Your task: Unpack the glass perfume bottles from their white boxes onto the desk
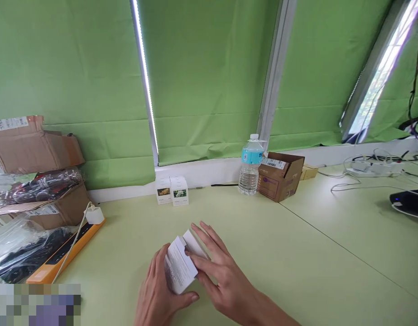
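Note:
A small white carton (180, 267) rests on the pale green table (280, 253), one end flap standing open. My left hand (158, 294) wraps round its left side, thumb under the near edge. Fingers of my right hand (222, 271) lie stretched across its right side and press on the flap. Two more small white boxes (172, 191) with flower pictures stand against the far wall.
A water bottle (250, 166) and an open brown cardboard box (280, 174) stand at the back. On the left lie an orange power strip (64, 251) with a white plug, plastic bags and cardboard boxes (32, 145). Cables (375, 167) and a dark device (410, 202) sit on the right.

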The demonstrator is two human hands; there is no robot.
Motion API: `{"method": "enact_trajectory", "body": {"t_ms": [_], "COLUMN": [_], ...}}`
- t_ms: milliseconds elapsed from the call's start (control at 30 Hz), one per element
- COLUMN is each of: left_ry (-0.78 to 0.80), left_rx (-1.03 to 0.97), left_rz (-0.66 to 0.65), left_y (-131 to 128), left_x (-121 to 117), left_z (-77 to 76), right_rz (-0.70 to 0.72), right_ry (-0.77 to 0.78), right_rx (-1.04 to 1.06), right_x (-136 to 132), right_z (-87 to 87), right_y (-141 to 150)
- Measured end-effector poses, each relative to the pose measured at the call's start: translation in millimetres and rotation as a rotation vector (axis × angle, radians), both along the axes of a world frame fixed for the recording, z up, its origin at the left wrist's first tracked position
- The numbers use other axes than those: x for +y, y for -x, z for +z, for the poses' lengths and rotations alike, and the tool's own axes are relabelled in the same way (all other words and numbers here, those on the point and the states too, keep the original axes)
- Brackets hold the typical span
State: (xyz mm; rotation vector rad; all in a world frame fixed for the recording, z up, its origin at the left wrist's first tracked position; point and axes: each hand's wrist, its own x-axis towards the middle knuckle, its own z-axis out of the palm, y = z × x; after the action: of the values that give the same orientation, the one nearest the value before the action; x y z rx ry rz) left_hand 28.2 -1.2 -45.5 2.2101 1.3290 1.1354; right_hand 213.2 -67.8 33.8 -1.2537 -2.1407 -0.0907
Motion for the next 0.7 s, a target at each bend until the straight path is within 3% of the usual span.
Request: {"method": "enact_trajectory", "body": {"t_ms": [267, 433, 700], "left_ry": [-0.142, -0.126, -0.173], "left_rx": [-0.014, -0.023, -0.016], "left_rz": [0.088, 0.138, 0.096], "left_y": [-10.2, -12.0, -3.4], "left_x": [-12.4, -15.1, -3.5], "left_z": [11.0, 17.8, 10.5], "right_rz": [0.163, 0.121, 0.095], "right_ry": [-0.166, -0.097, -0.073], "right_rx": [0.003, 0.035, 0.085], "right_x": [-1.6, -5.3, -11.5], "right_z": [-2.6, 9.7, 18.9], "right_y": [3.9, 3.6, 4.8]}}
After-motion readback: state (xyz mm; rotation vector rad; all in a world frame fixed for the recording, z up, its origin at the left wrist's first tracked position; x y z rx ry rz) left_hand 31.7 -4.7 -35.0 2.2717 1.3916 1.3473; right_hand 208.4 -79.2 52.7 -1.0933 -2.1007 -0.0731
